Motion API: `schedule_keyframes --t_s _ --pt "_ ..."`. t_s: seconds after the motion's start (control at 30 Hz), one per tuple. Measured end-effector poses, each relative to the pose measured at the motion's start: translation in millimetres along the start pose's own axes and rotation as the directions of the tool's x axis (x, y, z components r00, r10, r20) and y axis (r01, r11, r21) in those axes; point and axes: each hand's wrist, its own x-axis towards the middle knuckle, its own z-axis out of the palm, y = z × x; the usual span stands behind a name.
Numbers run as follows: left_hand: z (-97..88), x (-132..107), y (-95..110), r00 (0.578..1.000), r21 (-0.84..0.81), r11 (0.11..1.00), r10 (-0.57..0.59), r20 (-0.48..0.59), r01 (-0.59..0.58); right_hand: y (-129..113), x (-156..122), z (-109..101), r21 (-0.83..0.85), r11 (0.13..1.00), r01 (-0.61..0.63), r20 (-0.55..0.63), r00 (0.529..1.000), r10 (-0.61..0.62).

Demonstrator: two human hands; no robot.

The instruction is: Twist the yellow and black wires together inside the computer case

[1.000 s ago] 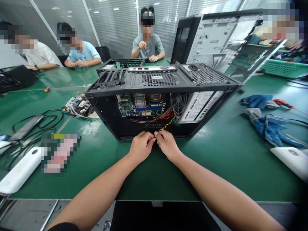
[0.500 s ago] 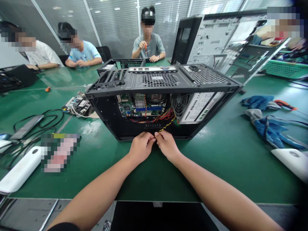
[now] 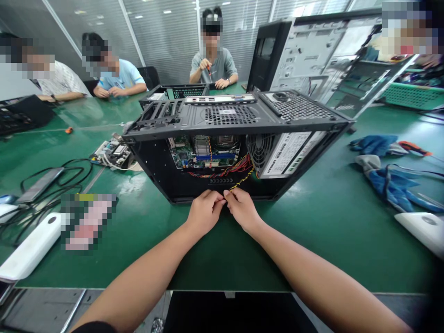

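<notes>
In front of me a black computer case (image 3: 222, 125) stands with its open side facing me. Inside it are a green motherboard (image 3: 182, 157), red and black wires (image 3: 229, 171) and a power supply (image 3: 286, 155) with a fan. A twisted yellow-and-black cable (image 3: 243, 179) runs from near the power supply down to my fingertips. My right hand (image 3: 243, 210) pinches this cable at the case's near bottom edge. My left hand (image 3: 205, 212) is closed beside it, fingertips touching the right hand's; whatever it pinches is hidden by the fingers.
Left on the green table (image 3: 145, 249) lie a loose circuit board (image 3: 116, 151), black cables and a white device (image 3: 33, 245). Blue gloves (image 3: 385, 185) and a screwdriver (image 3: 414, 148) lie right. Another case (image 3: 274, 55) stands behind; several people sit around, one (image 3: 213, 64) holding a screwdriver.
Almost nothing differs. Both hands keep the same pinch at the case's lower edge, and the view has shifted very slightly.
</notes>
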Motion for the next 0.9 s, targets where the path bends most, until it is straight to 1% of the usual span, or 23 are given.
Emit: schedule_keyframes --t_s 0.17,0.37,0.73,0.9 --pt "0.0 -1.3 -0.4 1.000 -0.023 0.999 0.025 -0.007 -0.025 2.6 0.7 1.0 -0.009 1.000 0.007 -0.003 1.000 -0.007" --pt "2.4 -2.0 -2.6 1.000 -0.080 0.997 -0.002 0.006 0.002 1.8 -0.1 0.7 0.000 1.000 0.006 0.003 1.000 -0.006" --pt "-2.0 -0.3 1.7 0.998 -0.005 1.000 -0.024 0.053 0.025 1.1 -1.0 0.7 0.018 1.000 -0.005 0.001 1.000 0.005" --pt "-2.0 -0.6 2.3 0.998 0.039 0.999 -0.008 0.066 0.005 -1.9 -1.3 0.2 0.020 1.000 -0.002 0.001 1.000 0.002"
